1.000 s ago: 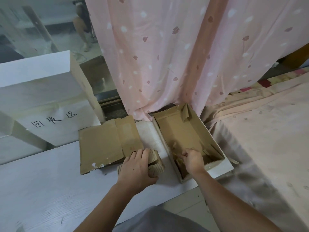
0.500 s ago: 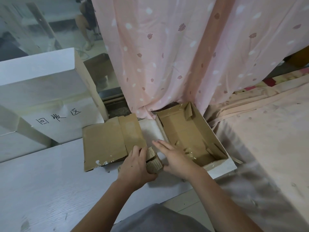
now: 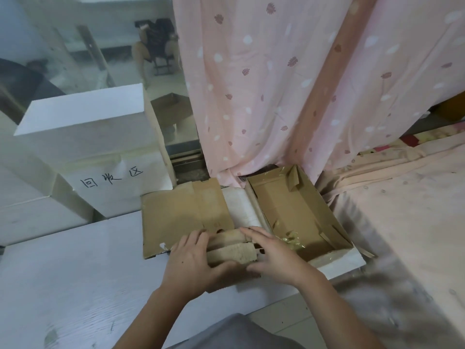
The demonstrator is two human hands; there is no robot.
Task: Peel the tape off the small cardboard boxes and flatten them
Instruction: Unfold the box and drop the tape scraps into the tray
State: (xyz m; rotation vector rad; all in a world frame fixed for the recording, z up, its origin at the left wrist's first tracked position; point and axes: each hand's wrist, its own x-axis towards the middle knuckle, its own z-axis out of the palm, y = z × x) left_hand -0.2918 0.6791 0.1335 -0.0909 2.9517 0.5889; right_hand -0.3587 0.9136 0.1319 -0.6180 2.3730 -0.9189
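A small brown cardboard box with torn, rough flaps lies on the white table near its front right corner. My left hand grips its left side, fingers over the top and thumb along the near edge. My right hand holds its right side, fingers spread across the top. Behind the left hand lies a flattened cardboard sheet. To the right stands an open cardboard tray with clear crumpled tape inside.
A white box with handwritten characters stands at the back left. A pink patterned curtain hangs behind the tray. A bed with beige cloth fills the right side. Glass behind reflects a seated person.
My right hand left the open tray, leaving tape there, and came to the small box. Both hands now hold it, drawn a little toward me.
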